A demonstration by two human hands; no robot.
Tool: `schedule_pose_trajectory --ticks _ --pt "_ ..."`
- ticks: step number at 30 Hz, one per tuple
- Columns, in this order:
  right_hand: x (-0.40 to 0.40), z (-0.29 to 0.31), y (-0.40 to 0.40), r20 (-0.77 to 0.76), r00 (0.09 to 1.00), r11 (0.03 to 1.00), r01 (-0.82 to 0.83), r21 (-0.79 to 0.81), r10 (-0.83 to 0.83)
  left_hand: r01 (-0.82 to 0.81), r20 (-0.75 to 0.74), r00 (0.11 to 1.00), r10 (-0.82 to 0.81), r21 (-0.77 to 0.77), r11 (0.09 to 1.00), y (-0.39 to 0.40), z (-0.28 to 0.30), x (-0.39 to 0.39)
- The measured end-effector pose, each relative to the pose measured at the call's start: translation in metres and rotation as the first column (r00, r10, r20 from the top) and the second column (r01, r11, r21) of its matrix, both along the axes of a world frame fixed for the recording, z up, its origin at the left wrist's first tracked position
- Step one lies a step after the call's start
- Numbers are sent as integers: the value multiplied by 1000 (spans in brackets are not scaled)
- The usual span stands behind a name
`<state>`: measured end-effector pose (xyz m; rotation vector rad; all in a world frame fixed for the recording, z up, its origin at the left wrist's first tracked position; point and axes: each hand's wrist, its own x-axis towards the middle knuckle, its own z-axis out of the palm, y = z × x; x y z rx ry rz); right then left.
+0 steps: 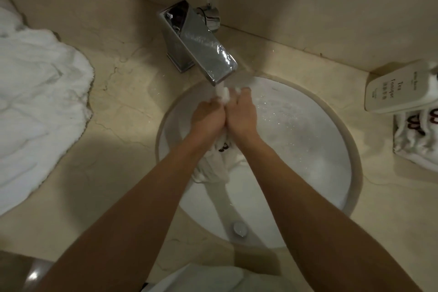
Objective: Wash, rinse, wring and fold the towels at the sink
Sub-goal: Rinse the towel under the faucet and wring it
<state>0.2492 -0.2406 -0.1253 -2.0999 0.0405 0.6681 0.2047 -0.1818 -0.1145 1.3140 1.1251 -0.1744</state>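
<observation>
Centrally, both hands (224, 117) clenched around wet towel (212, 166), inside sink rim (355, 161), beneath faucet (203, 47).

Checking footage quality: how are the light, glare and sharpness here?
Head view: dim, warm light; arm shadows fall across the countertop; glare streaks the chrome faucet; wide-angle bending curves the edges; both hands gripping the wet towel look slightly soft.

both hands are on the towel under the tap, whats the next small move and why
Probably twist the two fists in opposite directions to wring it. The left hand and right hand grip the bunched towel side by side below the faucet, its tail hanging wet into the sink. Whether rinsing is finished can't be told.
</observation>
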Motion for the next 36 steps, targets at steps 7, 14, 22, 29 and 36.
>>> schedule_pose_trajectory --ticks 7,14,22,29,36 --pt "4 -6 15 9 979 973 -203 110 204 -155 88 980 176 -203 967 11 -15 -7" --pt "18 -17 -8 -171 963 941 243 237 -206 -100 87 991 98 11 995 3 -6 -13" --pt "12 -24 -123 -702 709 634 514 577 65 -71 236 962 140 -282 957 20 7 -45" --pt "-26 -21 -106 -322 891 945 -323 40 318 172 57 979 -194 265 949 21 32 -58" --pt "-11 3 -96 27 633 563 -667 -487 774 796 -448 604 -659 295 528 14 35 -67"
